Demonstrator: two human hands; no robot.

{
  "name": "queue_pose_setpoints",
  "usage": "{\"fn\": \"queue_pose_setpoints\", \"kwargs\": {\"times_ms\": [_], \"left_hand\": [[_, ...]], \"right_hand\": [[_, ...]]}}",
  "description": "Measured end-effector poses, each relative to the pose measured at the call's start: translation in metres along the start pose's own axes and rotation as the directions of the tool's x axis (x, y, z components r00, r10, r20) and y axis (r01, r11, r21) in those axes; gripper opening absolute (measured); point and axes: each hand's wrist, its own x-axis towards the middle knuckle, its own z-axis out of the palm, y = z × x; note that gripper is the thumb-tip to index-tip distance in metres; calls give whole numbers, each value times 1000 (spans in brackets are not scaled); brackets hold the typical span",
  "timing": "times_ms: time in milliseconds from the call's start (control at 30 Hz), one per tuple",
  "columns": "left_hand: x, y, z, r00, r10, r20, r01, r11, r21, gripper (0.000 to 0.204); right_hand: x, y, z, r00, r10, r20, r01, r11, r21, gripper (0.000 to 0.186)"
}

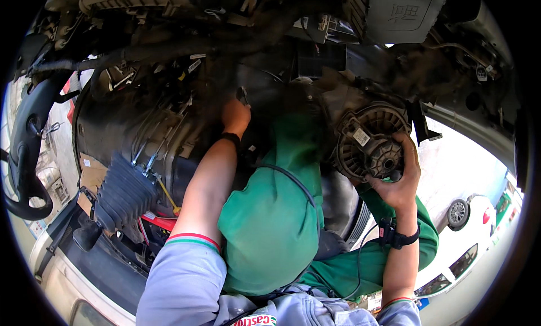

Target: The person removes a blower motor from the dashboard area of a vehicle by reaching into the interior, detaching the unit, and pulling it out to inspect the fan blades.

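Note:
My right hand [403, 182] is wrapped round the lower side of a car heater blower motor [373, 148], thumb and fingers spread on either side of its hub. The motor is round and dark, with ribbed vents and a white square label, and sits up against the dark housing under the dashboard. In the middle, my left hand [235, 116] is closed with its fingers curled. A small dark piece stands up at its fingertips, too dim to name. Dark trim and carpet surround that hand.
A gear lever boot [125, 185] with exposed cables stands at the left, near the steering wheel [25, 157]. My green-clad legs [270, 224] fill the middle. Wires and brackets hang from the opened dashboard above. Through the right door opening a white car [470, 236] shows.

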Motion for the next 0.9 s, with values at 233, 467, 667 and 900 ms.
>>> {"fn": "queue_pose_setpoints", "kwargs": {"times_ms": [233, 467, 667, 900], "left_hand": [[-3, 22, 7, 994, -111, -13, 111, 993, 33, 32], [1, 9, 18, 999, -53, 15, 52, 999, 3, 28], [-3, 18, 18, 997, -57, -45, 57, 998, 0, 27], [-5, 21, 15, 999, -50, 9, 50, 998, 23, 28]], "right_hand": [[2, 2, -3, 1000, -20, 7, 20, 999, -25, 79], [2, 1, -3, 999, -3, 36, 3, 1000, -18, 89], [4, 2, -2, 999, -37, 15, 37, 999, 3, 79], [4, 3, -2, 999, -25, 21, 24, 1000, 15, 83]]}}
